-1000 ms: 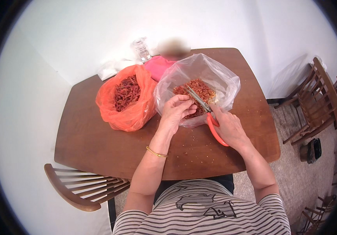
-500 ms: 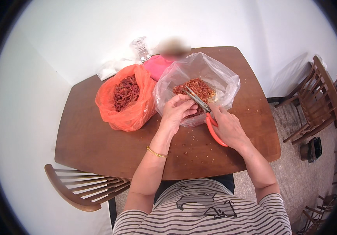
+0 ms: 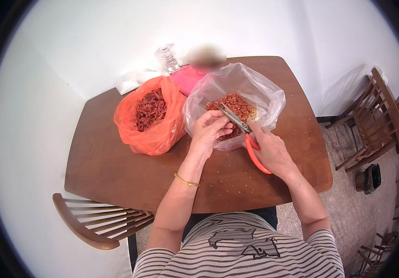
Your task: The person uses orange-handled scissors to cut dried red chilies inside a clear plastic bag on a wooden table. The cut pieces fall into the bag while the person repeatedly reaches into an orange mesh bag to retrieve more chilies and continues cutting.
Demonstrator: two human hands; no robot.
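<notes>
A: What sits toward the table's (image 3: 116, 176) left edge?
B: An orange bag (image 3: 150, 125) of whole dried chillies, open.
A: And the left hand (image 3: 208, 134)?
B: Fingers curled together, pinching a chilli over the clear bag (image 3: 255, 92) of cut pieces near the far edge.
A: The right hand (image 3: 271, 150)?
B: Fingers closed through the orange handles of 1 pair of scissors (image 3: 243, 134), blades parted over that bag.

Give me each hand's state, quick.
Left hand: closed on something small, cannot tell what.
Right hand: closed on the orange-handled scissors.
</notes>
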